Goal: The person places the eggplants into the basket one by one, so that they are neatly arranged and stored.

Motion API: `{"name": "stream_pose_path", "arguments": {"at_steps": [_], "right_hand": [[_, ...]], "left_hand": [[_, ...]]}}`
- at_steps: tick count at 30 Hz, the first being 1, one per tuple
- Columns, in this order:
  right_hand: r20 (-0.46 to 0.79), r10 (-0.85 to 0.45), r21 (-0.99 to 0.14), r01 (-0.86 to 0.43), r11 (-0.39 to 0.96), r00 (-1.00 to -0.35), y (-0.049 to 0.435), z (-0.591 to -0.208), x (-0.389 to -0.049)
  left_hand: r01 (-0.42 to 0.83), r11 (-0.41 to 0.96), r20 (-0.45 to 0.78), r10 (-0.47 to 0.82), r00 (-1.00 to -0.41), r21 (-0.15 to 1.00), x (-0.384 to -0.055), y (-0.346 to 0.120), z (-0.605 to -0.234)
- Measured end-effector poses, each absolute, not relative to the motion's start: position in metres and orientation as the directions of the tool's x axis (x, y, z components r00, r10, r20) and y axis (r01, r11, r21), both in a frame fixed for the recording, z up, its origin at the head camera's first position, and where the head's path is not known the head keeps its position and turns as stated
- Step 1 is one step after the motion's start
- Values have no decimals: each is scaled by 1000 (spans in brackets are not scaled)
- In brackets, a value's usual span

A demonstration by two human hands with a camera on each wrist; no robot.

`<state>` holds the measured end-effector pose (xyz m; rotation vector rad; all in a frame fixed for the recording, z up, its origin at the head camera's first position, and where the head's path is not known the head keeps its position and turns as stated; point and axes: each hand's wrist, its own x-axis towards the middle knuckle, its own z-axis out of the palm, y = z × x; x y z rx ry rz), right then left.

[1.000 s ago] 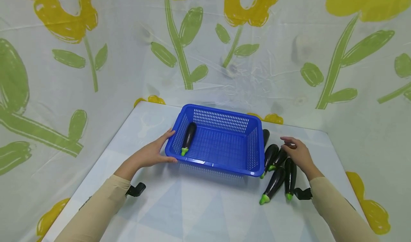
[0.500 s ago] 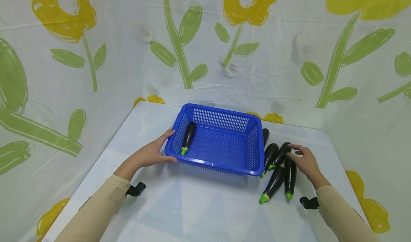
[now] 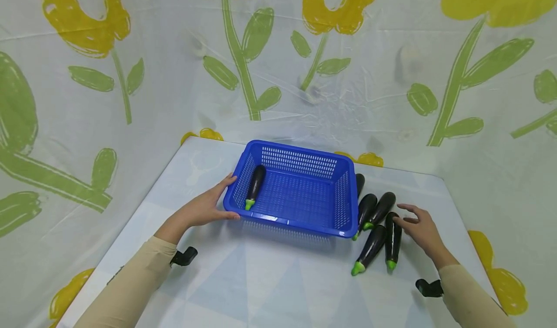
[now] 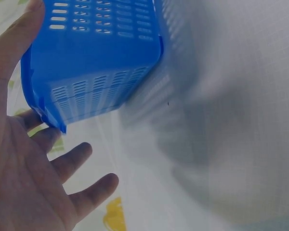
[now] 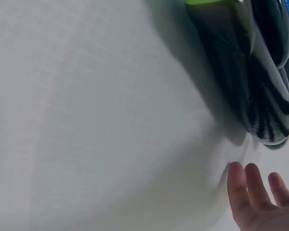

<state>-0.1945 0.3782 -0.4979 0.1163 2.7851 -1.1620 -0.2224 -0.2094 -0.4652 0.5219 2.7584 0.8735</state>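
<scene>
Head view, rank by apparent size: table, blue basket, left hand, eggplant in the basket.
Largest to smallest, by visible area:
1. table, though partly covered
2. blue basket
3. left hand, wrist and sleeve left out
4. eggplant in the basket

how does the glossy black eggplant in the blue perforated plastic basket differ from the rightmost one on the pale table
The basket eggplant lies inside the blue basket; the rightmost eggplant lies on the table. The basket eggplant lies alone; the rightmost eggplant lies among others, beside the right hand. Both are glossy and black with green stem ends.
</scene>
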Motion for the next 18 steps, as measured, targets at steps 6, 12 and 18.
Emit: {"name": "stream_pose_path", "arguments": {"at_steps": [6,12,18], "right_hand": [[-159,-7,-723,112,682,-987,379,-501,-189],[-162,-16,-732,109,672,-987,377,-504,-187],[-146,-14,-717,96,690,-989,375,-505,-185]], "left_hand": [[267,763,-82,385,-919,588,-223,-209,-466],[271,761,-80,388,-918,589,-223,-208,-467],[265,758,-82,386,-919,596,-223,-208,-466]]}}
